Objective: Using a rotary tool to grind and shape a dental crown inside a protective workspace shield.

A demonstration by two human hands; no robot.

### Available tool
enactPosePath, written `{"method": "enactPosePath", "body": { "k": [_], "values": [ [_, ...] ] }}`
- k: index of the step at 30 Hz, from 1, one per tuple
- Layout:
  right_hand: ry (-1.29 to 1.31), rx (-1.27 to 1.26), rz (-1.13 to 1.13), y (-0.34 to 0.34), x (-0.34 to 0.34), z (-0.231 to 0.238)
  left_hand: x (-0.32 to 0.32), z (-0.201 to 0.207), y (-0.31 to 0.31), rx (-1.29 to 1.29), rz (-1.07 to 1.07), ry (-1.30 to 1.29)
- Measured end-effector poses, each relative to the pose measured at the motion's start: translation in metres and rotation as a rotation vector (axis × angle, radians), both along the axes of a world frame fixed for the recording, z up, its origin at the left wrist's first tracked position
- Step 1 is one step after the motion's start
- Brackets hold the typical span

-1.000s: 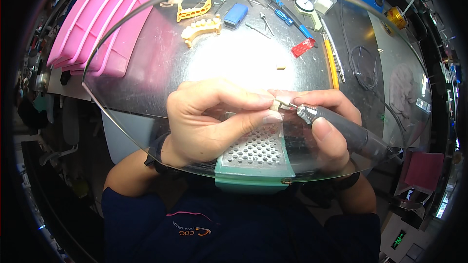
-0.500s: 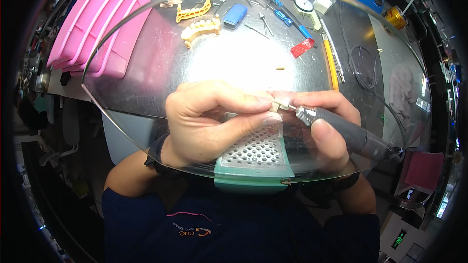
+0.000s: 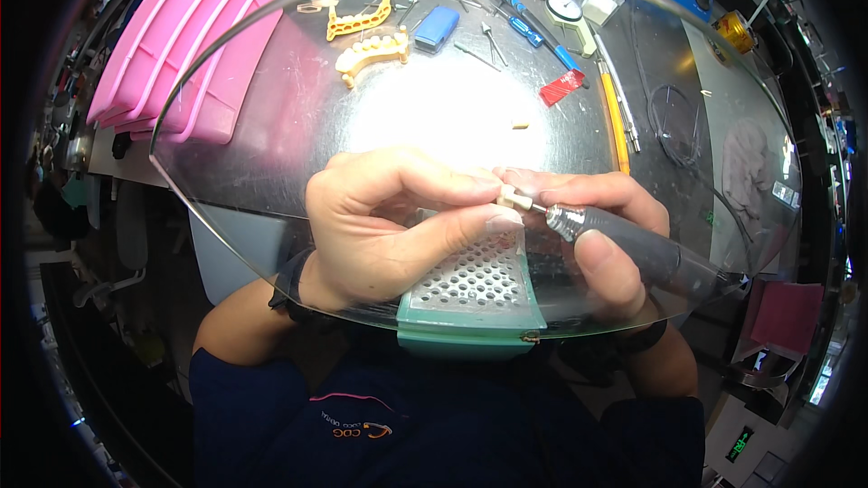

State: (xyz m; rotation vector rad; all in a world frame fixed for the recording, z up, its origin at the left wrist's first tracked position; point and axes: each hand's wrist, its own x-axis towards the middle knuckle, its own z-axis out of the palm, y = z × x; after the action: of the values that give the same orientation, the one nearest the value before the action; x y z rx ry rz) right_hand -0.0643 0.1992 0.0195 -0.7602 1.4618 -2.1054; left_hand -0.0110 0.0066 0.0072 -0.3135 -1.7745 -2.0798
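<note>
Between thumb and index finger, my left hand (image 3: 398, 221) pinches a small cream-coloured dental piece (image 3: 513, 198), which looks like a crown; its far side is hidden by the fingertips. My right hand (image 3: 615, 235) grips a dark rotary handpiece (image 3: 624, 240) like a pen, thumb along its near side. The thin metal bur at the handpiece's tip meets the cream piece or sits right beside it. Fingertips of both hands come close together there. Below them lies a green-framed tray with a perforated metal plate (image 3: 466, 285).
A curved clear shield (image 3: 217, 25) spans over the hands. Beyond stand a tan dental model (image 3: 372, 56), a yellow arch frame (image 3: 359, 16), a blue block (image 3: 437, 29), loose burs, a dial gauge (image 3: 564, 8) and an orange pencil (image 3: 615, 117). Pink trays (image 3: 194, 54) are stacked at left.
The handpiece tip and right fingers have shifted slightly, and the cream piece has turned a little, showing more of itself. The left hand stays nearly in place.
</note>
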Motion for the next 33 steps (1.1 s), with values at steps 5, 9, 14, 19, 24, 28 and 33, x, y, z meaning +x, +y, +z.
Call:
{"method": "enactPosePath", "body": {
  "k": [5, 9, 14, 19, 24, 28, 33],
  "values": [
    [-0.006, -0.003, 0.002, 0.000, -0.002, -0.001, 0.001, -0.001, -0.001, 0.007, -0.013, -0.019],
    [-0.024, -0.012, -0.023, -0.003, 0.001, 0.002, -0.002, -0.005, -0.003, -0.003, -0.052, 0.033],
    [0.001, -0.054, -0.117, -0.001, 0.001, -0.006, -0.007, -0.001, -0.005, -0.119, -0.051, 0.064],
    [0.036, -0.067, -0.066, 0.000, 0.000, -0.008, -0.006, -0.007, -0.003, -0.038, -0.040, 0.086],
    [0.024, -0.019, -0.103, -0.003, 0.001, -0.005, -0.006, -0.003, -0.002, -0.050, -0.070, 0.085],
    [-0.071, -0.013, -0.143, -0.003, 0.006, 0.000, -0.005, -0.001, -0.009, -0.164, -0.061, 0.050],
    [0.017, -0.128, -0.088, -0.004, 0.001, -0.010, -0.007, -0.009, -0.005, -0.056, -0.072, 0.109]
  ]
}}
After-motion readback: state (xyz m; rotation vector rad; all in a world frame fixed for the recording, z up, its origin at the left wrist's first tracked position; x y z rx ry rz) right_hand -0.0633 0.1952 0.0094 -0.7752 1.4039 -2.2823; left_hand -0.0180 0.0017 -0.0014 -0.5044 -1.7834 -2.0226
